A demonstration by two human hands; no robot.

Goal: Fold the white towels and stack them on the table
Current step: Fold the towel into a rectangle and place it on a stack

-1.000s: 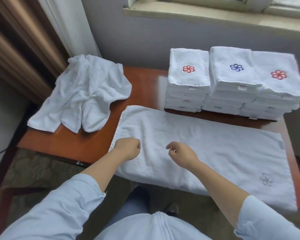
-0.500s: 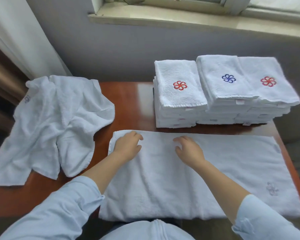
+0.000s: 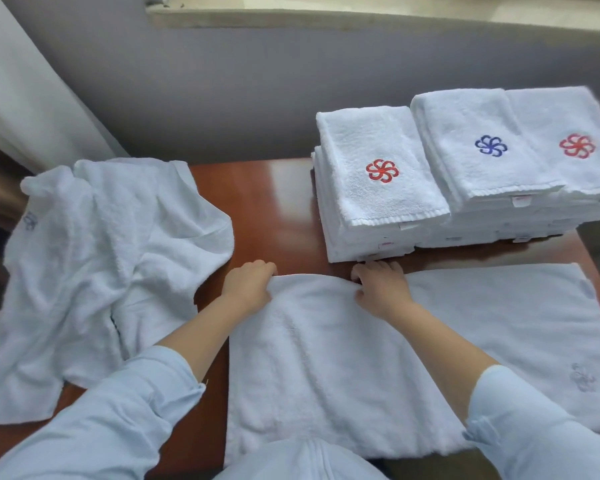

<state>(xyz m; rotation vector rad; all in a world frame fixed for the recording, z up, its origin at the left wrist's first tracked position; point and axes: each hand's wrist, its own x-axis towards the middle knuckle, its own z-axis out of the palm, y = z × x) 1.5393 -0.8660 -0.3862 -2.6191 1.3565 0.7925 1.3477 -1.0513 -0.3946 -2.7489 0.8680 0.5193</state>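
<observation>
Head view, looking down: where's the spread towel [image 3: 326, 358]?
Flat on the wooden table [image 3: 278, 202], right in front of the person
And the hands?
Left hand [image 3: 248, 285] curls its fingers round the far left corner; right hand [image 3: 381, 287] pinches the far edge further along, just in front of the folded stacks [image 3: 378, 181]
Why there?
I'd judge it's to draw that edge toward the body for a fold; two grips set apart keep the hem straight
The crumpled heap [image 3: 101, 258]?
Waiting at the left, apart from the stacks, so unfolded and finished don't mix
</observation>
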